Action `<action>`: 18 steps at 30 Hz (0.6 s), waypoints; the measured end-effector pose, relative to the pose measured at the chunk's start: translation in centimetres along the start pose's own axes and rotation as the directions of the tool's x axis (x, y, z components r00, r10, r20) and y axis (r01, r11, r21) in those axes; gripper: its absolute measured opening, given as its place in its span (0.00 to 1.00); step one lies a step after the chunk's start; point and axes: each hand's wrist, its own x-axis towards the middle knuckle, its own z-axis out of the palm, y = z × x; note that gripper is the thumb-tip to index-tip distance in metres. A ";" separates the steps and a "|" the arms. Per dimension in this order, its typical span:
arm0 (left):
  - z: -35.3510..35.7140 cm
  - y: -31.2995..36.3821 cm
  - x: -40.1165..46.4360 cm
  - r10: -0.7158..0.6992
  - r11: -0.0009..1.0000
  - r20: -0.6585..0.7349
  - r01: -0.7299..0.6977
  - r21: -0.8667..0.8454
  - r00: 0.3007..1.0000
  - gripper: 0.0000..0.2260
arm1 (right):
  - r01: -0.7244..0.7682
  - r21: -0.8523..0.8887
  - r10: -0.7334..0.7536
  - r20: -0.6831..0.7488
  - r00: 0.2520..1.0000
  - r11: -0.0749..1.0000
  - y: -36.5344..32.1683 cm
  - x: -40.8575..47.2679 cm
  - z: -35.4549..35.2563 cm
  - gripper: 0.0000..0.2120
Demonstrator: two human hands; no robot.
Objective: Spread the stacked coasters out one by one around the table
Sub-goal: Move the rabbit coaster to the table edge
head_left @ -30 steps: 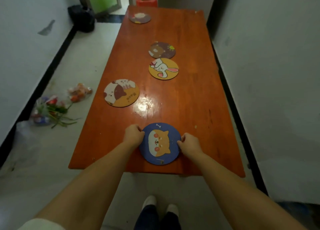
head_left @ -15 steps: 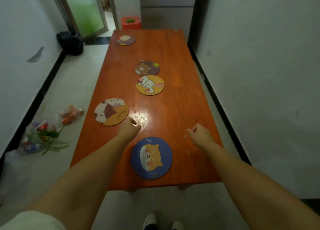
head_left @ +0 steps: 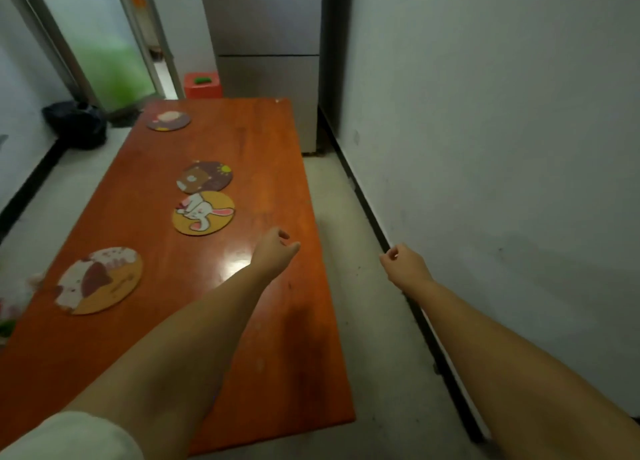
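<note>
Four coasters lie flat and apart along the bench (head_left: 277, 355), evidently dealt out singly: the cat coaster (head_left: 100, 281) nearest, the rabbit coaster (head_left: 203, 212) touching the bear coaster (head_left: 205, 177), a far coaster (head_left: 168, 121) near the end; no stack shows. The left hand (head_left: 273, 257) hovers over the bench and the right hand (head_left: 405, 263) hangs over the floor beside it; each grip is loosely curled and grasps nothing, seemingly between placements.

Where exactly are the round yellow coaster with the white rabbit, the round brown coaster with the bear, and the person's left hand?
round yellow coaster with the white rabbit (head_left: 203, 212), head view, on the rabbit's body.
round brown coaster with the bear (head_left: 205, 177), head view, on its middle.
left hand (head_left: 274, 254), head view, on the back of the hand.
</note>
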 end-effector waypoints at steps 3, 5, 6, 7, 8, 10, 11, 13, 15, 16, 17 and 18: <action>4.3 2.1 0.1 -0.061 0.998 -0.040 0.060 -0.024 0.997 0.18 | 0.018 -0.050 -0.015 0.057 0.998 0.999 2.8 3.2 -4.1 0.08; 6.5 3.2 0.4 -0.116 0.992 -0.058 0.113 -0.060 0.992 0.18 | 0.048 -0.071 -0.042 0.090 0.995 0.996 3.9 5.5 -6.2 0.09; 7.3 3.7 0.7 -0.136 0.989 -0.068 0.132 -0.071 0.988 0.18 | 0.064 -0.073 -0.056 0.107 0.993 0.995 4.1 6.7 -7.0 0.09; 8.1 4.2 1.0 -0.149 0.987 -0.078 0.144 -0.067 0.986 0.18 | 0.076 -0.078 -0.066 0.130 0.989 0.994 4.2 8.0 -7.6 0.09; 8.6 4.6 1.4 -0.156 0.987 -0.088 0.151 -0.056 0.984 0.19 | 0.089 -0.089 -0.075 0.153 0.985 0.992 4.1 9.2 -7.9 0.09; 9.2 5.2 2.6 -0.165 0.986 -0.116 0.160 -0.050 0.979 0.19 | 0.130 -0.121 -0.105 0.195 0.975 0.984 3.5 11.8 -7.9 0.11; 9.1 5.3 3.3 -0.175 0.984 -0.135 0.168 -0.061 0.975 0.19 | 0.155 -0.139 -0.123 0.212 0.969 0.978 2.9 13.2 -7.6 0.12; 8.4 5.0 4.9 -0.204 0.977 -0.174 0.188 -0.104 0.963 0.18 | 0.211 -0.164 -0.167 0.247 0.955 0.964 0.9 15.8 -6.4 0.16; 6.9 4.3 6.6 -0.252 0.962 -0.217 0.220 -0.162 0.943 0.17 | 0.291 -0.183 -0.229 0.297 0.927 0.939 -1.8 18.3 -4.6 0.19; 6.0 3.8 7.5 -0.278 0.955 -0.247 0.238 -0.178 0.928 0.17 | 0.334 -0.192 -0.259 0.330 0.908 0.923 -3.3 19.6 -3.6 0.18; 5.1 3.3 8.5 -0.306 0.947 -0.280 0.261 -0.185 0.910 0.17 | 0.377 -0.200 -0.290 0.362 0.886 0.904 -4.9 20.8 -2.6 0.17; 4.1 2.9 9.6 -0.331 0.940 -0.307 0.284 -0.190 0.892 0.17 | 0.418 -0.207 -0.318 0.390 0.865 0.885 -6.6 22.1 -1.5 0.17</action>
